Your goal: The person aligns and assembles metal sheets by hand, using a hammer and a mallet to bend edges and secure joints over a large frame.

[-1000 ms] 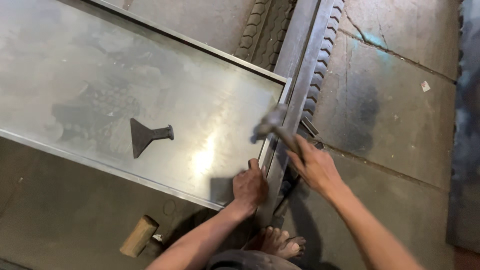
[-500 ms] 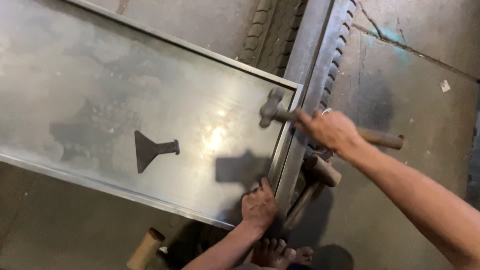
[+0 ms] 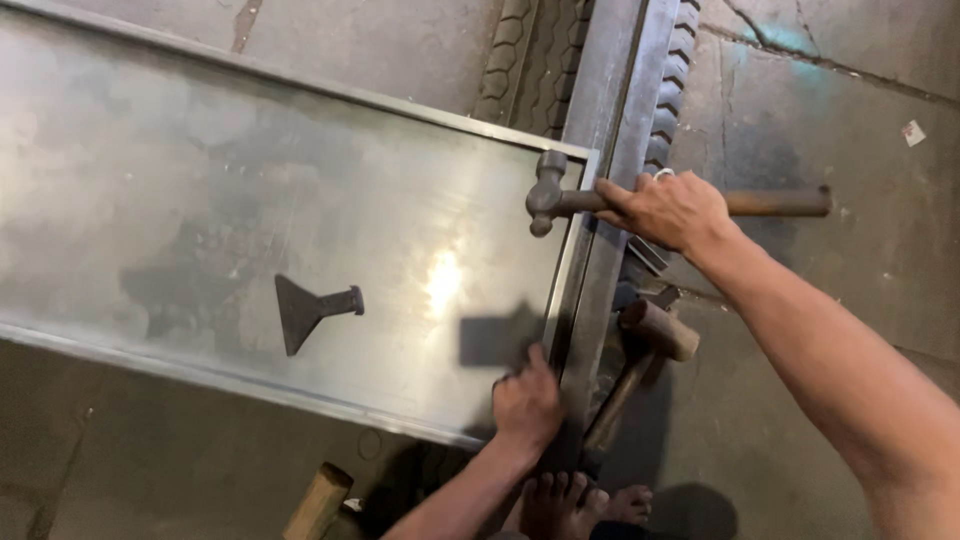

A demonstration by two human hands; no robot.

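Right hand (image 3: 668,208) clenched around the hammer (image 3: 560,198) above the metal sheet's (image 3: 250,200) edge; left hand (image 3: 527,402) presses flat on it.

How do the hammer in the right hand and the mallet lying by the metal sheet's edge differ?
The hammer has a dark metal head; the mallet has a brown wooden-looking one. The hammer is gripped by the right hand above the metal sheet; the mallet lies untouched beside it. The hammer lies level in the picture; the mallet slants. Both have wooden handles.

the right hand (image 3: 665,208) is gripping a dark grey hammer (image 3: 548,195) with brown handle; by the left hand (image 3: 527,400), silvery sheet (image 3: 200,200) is showing a black wedge (image 3: 305,310)
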